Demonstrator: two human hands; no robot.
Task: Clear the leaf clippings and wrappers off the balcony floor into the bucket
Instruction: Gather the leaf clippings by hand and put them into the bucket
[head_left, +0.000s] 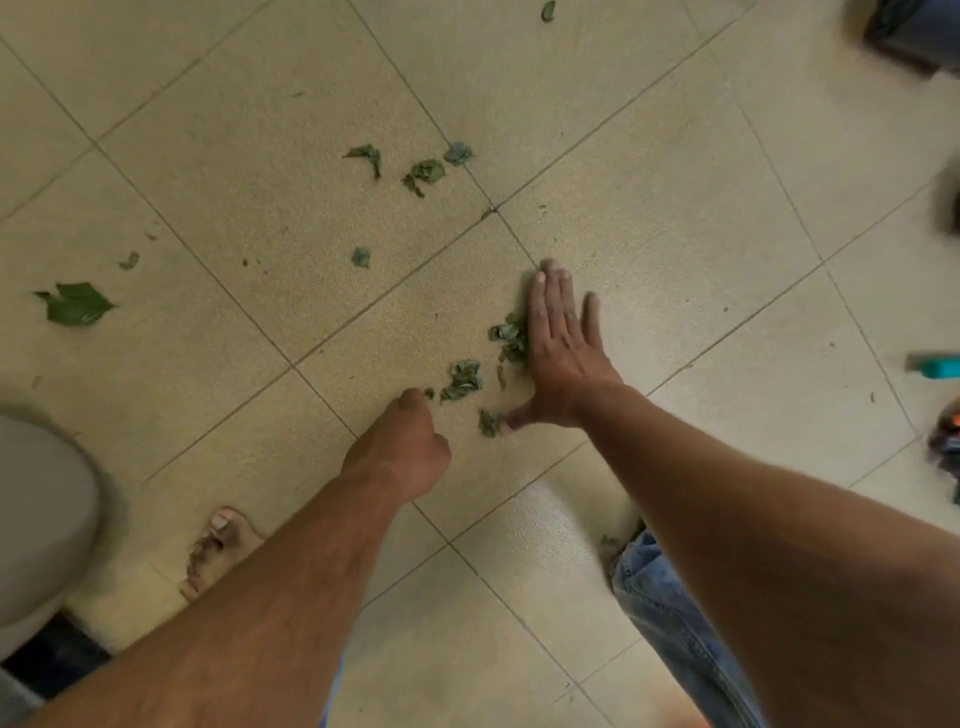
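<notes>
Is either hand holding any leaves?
The right hand holds nothing; it lies flat against the leaf clippings. The left hand is curled, fingers hidden, so I cannot tell.

Floor: square beige ceramic tiles (260, 130) with a fine speckled surface, laid so that the thin dark grout lines (395, 288) run diagonally across the view. Small dark specks (727, 310) lie scattered on several tiles. Lower centre: a paler, glossier tile area (540, 525) reflects soft light. Top right corner: a dark, blurred block-shaped object (904, 31) stands on the floor; its type cannot be determined. Bottom left corner: a black strip (52, 660) borders the tiles. Lighting: warm, even and diffuse.
</notes>
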